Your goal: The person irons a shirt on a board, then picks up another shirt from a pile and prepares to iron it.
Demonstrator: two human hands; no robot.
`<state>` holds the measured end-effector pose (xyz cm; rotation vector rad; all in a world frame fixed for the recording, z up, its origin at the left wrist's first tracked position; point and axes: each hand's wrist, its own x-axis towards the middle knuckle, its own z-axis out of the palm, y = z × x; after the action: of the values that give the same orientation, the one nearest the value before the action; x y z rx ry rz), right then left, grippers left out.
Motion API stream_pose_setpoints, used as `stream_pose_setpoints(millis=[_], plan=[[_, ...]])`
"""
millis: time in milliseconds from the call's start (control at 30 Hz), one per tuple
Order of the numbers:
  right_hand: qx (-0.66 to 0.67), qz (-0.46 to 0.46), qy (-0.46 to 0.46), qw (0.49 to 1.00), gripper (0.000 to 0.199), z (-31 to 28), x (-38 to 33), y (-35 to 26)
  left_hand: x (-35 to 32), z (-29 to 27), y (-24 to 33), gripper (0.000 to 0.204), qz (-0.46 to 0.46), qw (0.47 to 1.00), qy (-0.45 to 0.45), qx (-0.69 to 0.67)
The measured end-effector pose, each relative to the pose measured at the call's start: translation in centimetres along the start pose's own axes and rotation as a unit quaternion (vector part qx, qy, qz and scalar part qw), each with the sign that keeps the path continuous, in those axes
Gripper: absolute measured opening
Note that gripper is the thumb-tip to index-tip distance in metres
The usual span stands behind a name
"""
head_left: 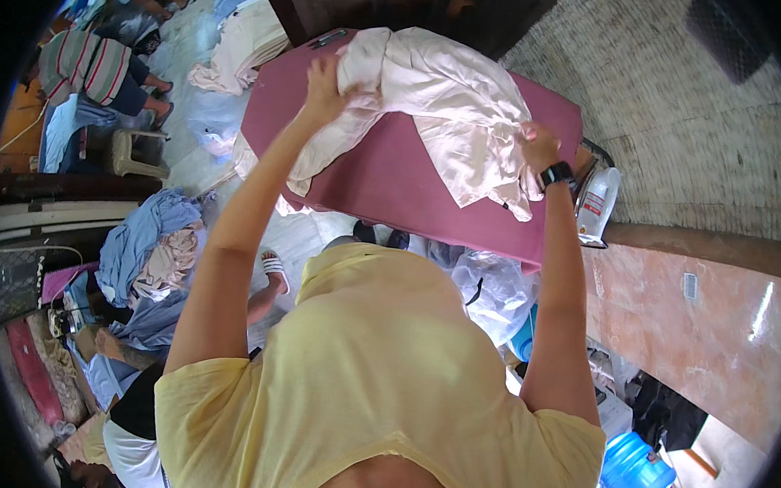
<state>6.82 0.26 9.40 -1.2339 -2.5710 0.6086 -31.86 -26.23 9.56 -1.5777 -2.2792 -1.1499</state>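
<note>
Pale pink cloth [445, 77] lies across the far part of a maroon-covered table [368, 175], bunched into a loose arch, one end trailing toward the near left and a wider flap spreading toward the near right. Bare maroon cover shows between the two ends.

The left hand [326, 97] is at the cloth's far left side, fingers raised and blurred; I cannot tell whether it grasps the fabric or only brushes it. The right hand [539, 148], with a dark watch [556, 174] on its wrist, is at the right side, its curled fingers clenched on the cloth's edge, and creases gather just beside them.

A small dark object [329, 38] rests at the table's far left corner. Just off the right edge stands a white container [597, 203]. Clear plastic bags [495, 291] sit near the table's near right side. Farther left, blue garments [149, 243] lie heaped, while a person in a striped shirt [88, 64] bends at the far left, near a beige plastic stool [137, 155]. A large blue bottle [636, 474] lies at the near right.
</note>
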Motion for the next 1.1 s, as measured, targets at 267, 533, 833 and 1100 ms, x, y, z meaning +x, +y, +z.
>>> stream_pose_setpoints(millis=[267, 533, 833, 1100], plan=[[-0.018, 0.163, 0.082, 0.983, 0.042, 6.6, -10.0, 3.2, -10.3, 5.9, 10.8, 0.057, 0.059, 0.966, -0.222, -0.122], [-0.083, 0.113, 0.177, 0.974, 0.028, 7.4, -5.2, 2.5, -5.4, 13.3, 15.6, 0.045, 0.092, 0.946, -0.255, -0.175], [0.319, -0.129, 0.056, 0.937, 0.013, 1.0, -8.4, -11.3, -4.7, 12.9, 20.6, 0.052, -0.061, 0.923, -0.105, -0.364], [0.151, -0.072, 0.018, 0.986, 0.040, 3.2, -8.6, 0.3, -8.9, 4.2, 12.8, 0.025, -0.327, 0.872, 0.196, -0.308]])
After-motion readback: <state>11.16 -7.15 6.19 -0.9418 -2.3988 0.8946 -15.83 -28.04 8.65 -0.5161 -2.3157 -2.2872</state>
